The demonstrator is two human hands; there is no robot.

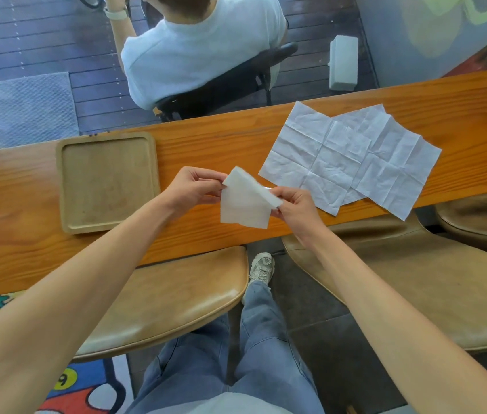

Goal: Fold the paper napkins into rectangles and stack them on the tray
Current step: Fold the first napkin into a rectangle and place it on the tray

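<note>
Both hands [246,198] pinch the folded napkin [245,204], upper edge slanting down-right.

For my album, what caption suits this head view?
Both hands, left hand and right hand, fold a napkin beside the wooden tray.

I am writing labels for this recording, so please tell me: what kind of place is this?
Probably a café or shared lounge, not certain: a long wooden counter with padded stools, a wooden serving tray beside paper napkins, and another person seated nearby.
</note>
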